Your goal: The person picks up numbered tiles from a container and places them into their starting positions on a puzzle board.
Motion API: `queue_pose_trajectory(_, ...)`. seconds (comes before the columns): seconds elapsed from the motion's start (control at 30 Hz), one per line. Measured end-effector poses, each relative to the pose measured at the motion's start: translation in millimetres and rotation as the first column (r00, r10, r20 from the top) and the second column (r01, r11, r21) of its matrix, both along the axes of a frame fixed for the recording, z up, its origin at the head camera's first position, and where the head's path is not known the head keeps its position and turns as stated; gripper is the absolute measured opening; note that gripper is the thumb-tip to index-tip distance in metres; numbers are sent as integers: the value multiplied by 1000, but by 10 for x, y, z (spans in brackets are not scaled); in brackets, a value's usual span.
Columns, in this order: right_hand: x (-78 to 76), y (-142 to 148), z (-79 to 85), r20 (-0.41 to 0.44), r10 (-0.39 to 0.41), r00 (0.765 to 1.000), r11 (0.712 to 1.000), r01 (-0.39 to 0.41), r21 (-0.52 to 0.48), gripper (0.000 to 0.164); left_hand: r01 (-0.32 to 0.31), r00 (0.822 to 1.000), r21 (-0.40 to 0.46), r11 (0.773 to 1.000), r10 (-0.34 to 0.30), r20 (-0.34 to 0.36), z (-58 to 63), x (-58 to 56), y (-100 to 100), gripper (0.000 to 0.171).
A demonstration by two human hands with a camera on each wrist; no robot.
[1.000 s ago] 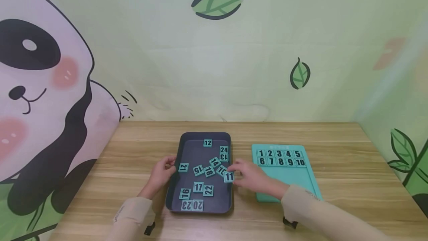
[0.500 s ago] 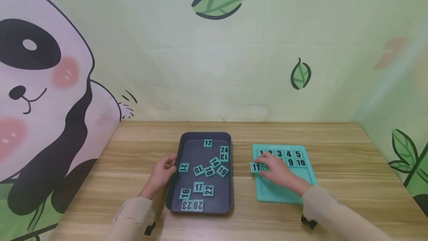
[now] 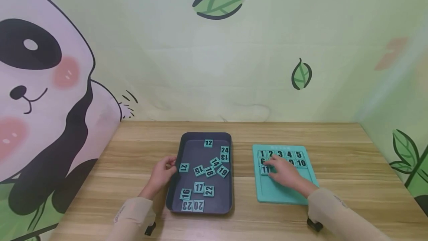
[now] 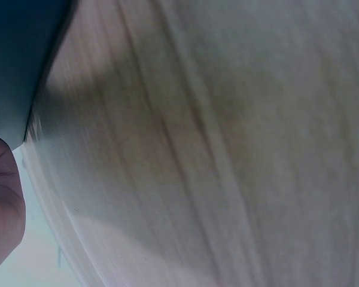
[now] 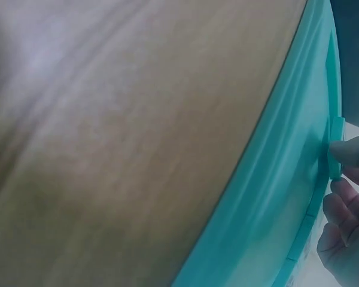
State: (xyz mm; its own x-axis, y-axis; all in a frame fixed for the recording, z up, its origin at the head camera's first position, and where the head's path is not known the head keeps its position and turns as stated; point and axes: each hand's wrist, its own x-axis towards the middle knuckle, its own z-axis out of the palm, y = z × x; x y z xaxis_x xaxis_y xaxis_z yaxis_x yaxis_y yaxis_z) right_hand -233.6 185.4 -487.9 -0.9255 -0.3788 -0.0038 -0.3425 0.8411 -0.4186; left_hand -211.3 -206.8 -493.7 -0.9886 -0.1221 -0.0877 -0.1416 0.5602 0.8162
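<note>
Head view: I have the right hand point(image 3: 285, 171) pinching number tile 11 point(image 3: 265, 170) at nine o'clock on the teal board point(image 3: 281, 193), the left hand point(image 3: 162, 176) half-curled at nine o'clock of the tray point(image 3: 198, 152), grip unclear

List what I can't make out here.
- Head: the board between tile 6 and tile 9, mostly covered by the right hand.
- Head: the heading, too small and faint to read.
- Left wrist: the rest of the left hand, cut off by the left edge.
- Right wrist: the number on tile 11, seen edge-on.
</note>
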Motion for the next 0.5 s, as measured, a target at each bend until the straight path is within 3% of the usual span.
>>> queue_pose_trajectory(0.5,12,-16,-35,-15,-10,1000,1000,10,21,34,8,1000,12,1000,-8,3,-12,-5,-5,36)
